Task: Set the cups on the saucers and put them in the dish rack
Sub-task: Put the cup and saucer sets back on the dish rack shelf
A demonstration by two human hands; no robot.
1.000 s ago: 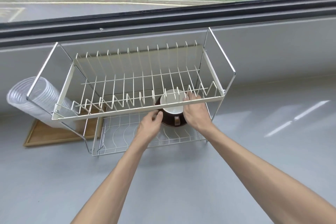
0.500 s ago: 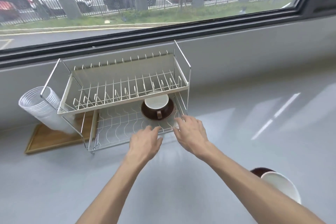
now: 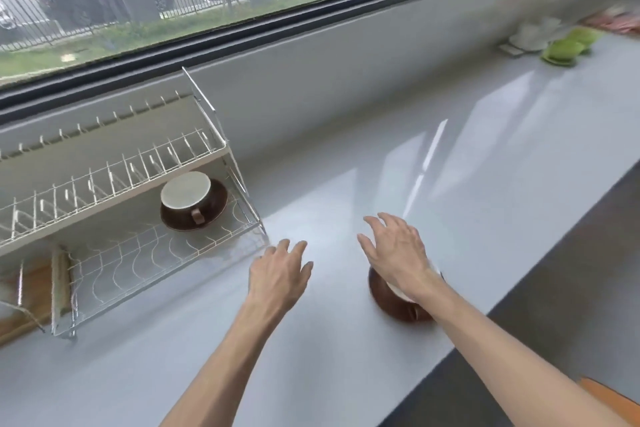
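Note:
A brown cup with a white inside (image 3: 187,194) sits on a brown saucer (image 3: 214,206) on the lower shelf of the two-tier wire dish rack (image 3: 114,253), at its right end. A second brown cup on its saucer (image 3: 389,302) stands on the grey counter to the right of the rack, partly hidden under my right wrist. My right hand (image 3: 394,248) hovers over it with fingers spread, holding nothing. My left hand (image 3: 278,274) is open above the counter between the rack and that cup.
A wooden board (image 3: 20,291) lies at the rack's left end. Green and white items (image 3: 564,45) sit far right on the grey counter (image 3: 450,184) by the wall. The counter's front edge drops off at the lower right. A window runs along the back.
Both hands let go of the cup and saucer in the rack and drew back rightward. The view swung right, and my right hand now hovers over the second cup.

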